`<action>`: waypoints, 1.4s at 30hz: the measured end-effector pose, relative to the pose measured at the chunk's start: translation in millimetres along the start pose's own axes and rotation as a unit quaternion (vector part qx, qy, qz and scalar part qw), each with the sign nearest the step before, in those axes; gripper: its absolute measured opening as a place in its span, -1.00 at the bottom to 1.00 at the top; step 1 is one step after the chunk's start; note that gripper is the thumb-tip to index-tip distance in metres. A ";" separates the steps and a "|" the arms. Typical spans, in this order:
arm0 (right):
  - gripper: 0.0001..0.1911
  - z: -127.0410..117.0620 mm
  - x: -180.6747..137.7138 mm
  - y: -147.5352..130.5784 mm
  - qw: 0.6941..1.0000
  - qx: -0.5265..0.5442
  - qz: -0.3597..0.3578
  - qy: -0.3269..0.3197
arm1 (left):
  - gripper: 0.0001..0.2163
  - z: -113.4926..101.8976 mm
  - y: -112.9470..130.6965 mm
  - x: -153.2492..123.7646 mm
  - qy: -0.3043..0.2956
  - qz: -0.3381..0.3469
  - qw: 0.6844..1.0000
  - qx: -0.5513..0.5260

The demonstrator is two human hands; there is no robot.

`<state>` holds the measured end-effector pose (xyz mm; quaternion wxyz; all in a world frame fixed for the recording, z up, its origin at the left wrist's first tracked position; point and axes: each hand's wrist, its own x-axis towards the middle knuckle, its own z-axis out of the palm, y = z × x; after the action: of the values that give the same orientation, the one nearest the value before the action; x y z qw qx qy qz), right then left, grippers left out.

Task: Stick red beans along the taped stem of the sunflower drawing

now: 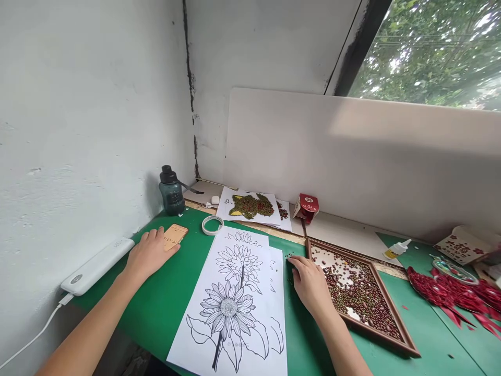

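My left hand [150, 254] lies flat on the green table [164, 303], its fingers stretched out and touching a phone [174, 235] with an orange screen. My right hand [311, 283] rests palm down beside a wooden frame tray [395, 334] filled with red and green beans [352, 290]. Its fingers curl loosely near a few loose beans [290, 257] on the table. Between the hands lies a white sheet with a sunflower line drawing [235, 303].
A dark water bottle [171, 191] stands in the corner by a tape roll [212, 225]. A finished bean picture [252, 206], a red box [306, 207], a glue bottle [396, 248] and red paper scraps [450, 292] sit farther back. A white power bank [97, 265] lies at left.
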<state>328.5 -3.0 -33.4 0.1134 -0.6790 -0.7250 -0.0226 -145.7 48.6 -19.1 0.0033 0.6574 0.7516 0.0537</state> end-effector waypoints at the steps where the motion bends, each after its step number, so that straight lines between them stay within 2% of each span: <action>1: -0.53 -0.7 0.1 -0.4 1.000 0.000 0.002 -0.002 | -0.12 -0.5 -1.4 -0.3 -0.003 -0.001 1.000 0.004; 11: -0.57 -3.7 0.3 -1.0 1.000 0.005 0.008 -0.007 | -0.19 -10.5 -2.6 2.2 -0.021 -0.013 0.999 0.039; 14: -0.58 -3.5 0.1 -1.0 1.000 0.002 0.010 -0.010 | -0.20 -9.5 2.3 2.0 -0.005 0.003 0.999 0.040; 17: -0.58 -3.0 -0.1 -1.7 1.000 0.001 0.013 -0.012 | -0.23 -8.8 30.7 6.6 0.038 0.085 0.996 0.009; 19: -0.58 -2.5 -0.8 -1.8 1.000 0.007 0.012 -0.006 | -0.33 -10.3 62.2 15.7 0.032 0.162 0.985 -0.043; 21: -0.58 -1.8 -1.7 -1.1 1.000 0.018 0.009 0.002 | -0.47 -13.1 96.6 29.1 0.016 0.202 0.977 -0.068; 24: -0.59 -0.7 -2.7 0.7 0.999 0.036 0.002 0.014 | -0.73 -15.5 137.4 50.1 -0.011 0.222 0.973 -0.057; 26: -0.59 -0.5 -2.9 1.2 0.999 0.039 -0.002 0.019 | -0.80 -14.1 150.4 59.3 -0.016 0.219 0.974 -0.062; 28: -0.59 -1.0 -3.0 0.7 0.999 0.036 -0.006 0.020 | -0.78 -11.7 151.5 62.6 -0.017 0.214 0.974 -0.070; 32: -0.60 -3.0 -3.5 -2.4 0.999 0.028 -0.012 0.017 | -0.71 -14.2 133.5 58.8 0.003 0.197 0.977 -0.079; 34: -0.60 -4.1 -3.9 -4.3 0.999 0.028 -0.011 0.019 | -0.69 -19.8 126.1 56.5 0.082 0.185 0.974 -0.102; 36: -0.60 -5.7 -4.4 -6.7 0.999 0.041 -0.007 0.024 | -0.70 -25.2 126.2 54.1 0.156 0.180 0.961 -0.141; 38: -0.59 -8.5 -5.3 -10.4 0.997 0.073 -0.005 0.038 | -0.72 -27.5 134.7 48.7 0.214 0.222 0.928 -0.209; 40: -0.58 -12.5 -6.8 -16.3 0.990 0.125 -0.004 0.061 | -0.73 -25.8 149.9 37.8 0.236 0.302 0.878 -0.286; 42: -0.54 -16.7 -9.0 -24.4 0.978 0.192 0.002 0.078 | -0.77 -20.8 168.4 21.0 0.223 0.387 0.830 -0.334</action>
<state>307.1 -16.8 -16.0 0.2981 -0.6419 -0.7036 0.0642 16.3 89.7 17.3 0.0340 0.8238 0.3522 0.4430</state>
